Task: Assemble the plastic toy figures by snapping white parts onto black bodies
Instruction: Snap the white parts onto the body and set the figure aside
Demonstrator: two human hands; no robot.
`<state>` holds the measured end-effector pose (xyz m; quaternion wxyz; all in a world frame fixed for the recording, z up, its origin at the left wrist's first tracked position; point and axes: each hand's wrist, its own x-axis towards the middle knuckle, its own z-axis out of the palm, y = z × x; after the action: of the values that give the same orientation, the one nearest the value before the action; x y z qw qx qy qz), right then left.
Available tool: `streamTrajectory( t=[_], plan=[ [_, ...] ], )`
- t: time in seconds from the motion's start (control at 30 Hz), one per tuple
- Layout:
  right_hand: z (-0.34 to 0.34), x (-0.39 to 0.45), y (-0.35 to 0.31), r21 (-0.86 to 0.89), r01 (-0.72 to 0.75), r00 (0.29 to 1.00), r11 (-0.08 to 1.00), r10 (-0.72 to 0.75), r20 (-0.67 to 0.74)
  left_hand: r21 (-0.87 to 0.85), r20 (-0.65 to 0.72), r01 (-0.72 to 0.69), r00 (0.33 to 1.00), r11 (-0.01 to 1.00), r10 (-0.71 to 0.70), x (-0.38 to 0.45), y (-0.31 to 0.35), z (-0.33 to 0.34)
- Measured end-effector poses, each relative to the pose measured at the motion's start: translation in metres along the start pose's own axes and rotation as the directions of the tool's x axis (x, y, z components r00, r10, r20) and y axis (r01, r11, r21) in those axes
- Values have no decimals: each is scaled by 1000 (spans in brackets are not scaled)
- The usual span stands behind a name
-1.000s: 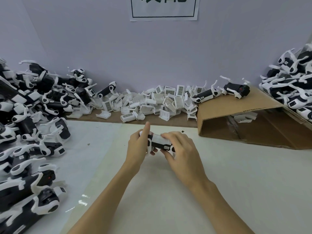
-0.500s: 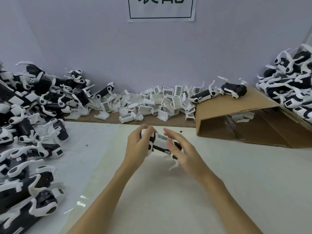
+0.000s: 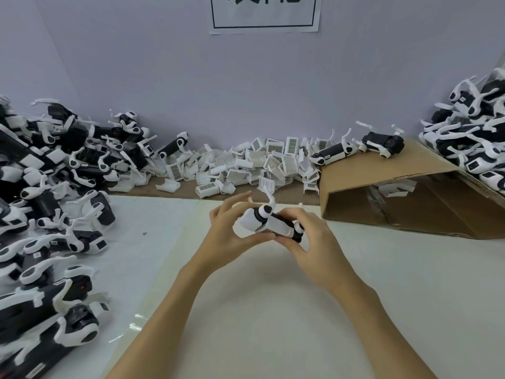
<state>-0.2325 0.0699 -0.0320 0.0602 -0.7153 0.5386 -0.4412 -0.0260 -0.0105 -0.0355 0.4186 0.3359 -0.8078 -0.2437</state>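
Pale white work table (image 3: 382, 310), flat, spanning the whole foreground. Lilac back wall (image 3: 164, 77) behind it, bearing a white paper sign with a dark frame (image 3: 264, 12), cut off by the top edge.

Large heap of black-and-white plastic toy figures (image 3: 49, 192) along the left side, tangled, white limbs pointing every way. Second, smaller heap of like figures (image 3: 475, 143) at the far right edge. Brown folded cardboard sheet (image 3: 388, 176) at right rear, propped as a sloping roof, open side toward the viewer; two black-and-white figures (image 3: 382, 142) lying on its upper slope near the wall. Loose pile of white ribbed plastic parts (image 3: 246, 165) along the foot of the wall, between the left heap and the cardboard.

Held toy figure, black body with white shell pieces (image 3: 269, 224), raised clear of the table at centre, between both hands. Long axis roughly left to right, tilted, left end higher and nearer the wall, right end lower. One thin white limb standing up from a round joint near the middle, curving away toward the wall.

Left hand (image 3: 229, 228) gripping the white left end, thumb beneath, fingers curled over the far side. Right hand (image 3: 314, 242) gripping the right end, fingers wrapped over the top, thumb under the body.
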Motion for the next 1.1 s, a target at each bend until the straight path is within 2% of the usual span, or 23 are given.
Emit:
streamTrajectory(
  t=[0.1,0.23,0.33,0.43,0.5,0.57,0.6,0.63,0.7,0.73,0.77,0.83,0.9,1.0,1.1],
  plan=[
    [2,0,0,-15,-3,1000,1000,3,-1,20,14,112,994,993,-113,-1,-1,-1],
    [-3,3,-1,77,-48,999,996,47,13,40,-4,99,995,994,-99,-1,5,-1],
    [-3,4,1,61,-16,1000,998,17,-17,4,-37,104,994,995,-104,-1,10,1],
    [4,2,-1,-52,-3,1000,999,2,-28,-158,-128,252,953,955,-273,2,18,9],
    [15,-2,-3,-163,-27,999,986,23,-28,-297,-97,340,919,892,-382,2,20,12],
    [24,-3,-3,-212,-45,996,976,27,-86,-267,-25,328,938,906,-347,1,23,13],
    [27,-4,-1,-181,-63,993,981,44,-105,-167,-29,277,958,946,-286,0,23,13],
    [28,-4,1,-100,-92,992,991,82,-99,-14,-61,177,982,984,-178,-1,22,13],
    [23,-3,7,125,-139,990,982,140,-1,281,-131,-71,985,957,112,-3,19,11],
    [20,-2,8,209,-153,988,966,141,68,309,-128,-131,976,942,178,-2,18,8],
    [17,-2,10,263,-161,983,951,130,131,241,-98,-135,982,961,162,-1,19,5],
    [17,-3,12,317,-189,969,930,123,216,28,10,-56,998,998,55,-1,21,-1],
    [17,-4,13,325,-224,956,919,142,257,-11,71,-12,997,1000,12,-2,21,-1],
    [21,-4,11,284,-193,968,939,135,213,53,-53,2,999,999,1,-3,23,6],
    [32,-7,0,92,-185,982,979,179,69,9,-186,108,977,994,-105,-3,35,20]
  ],
)
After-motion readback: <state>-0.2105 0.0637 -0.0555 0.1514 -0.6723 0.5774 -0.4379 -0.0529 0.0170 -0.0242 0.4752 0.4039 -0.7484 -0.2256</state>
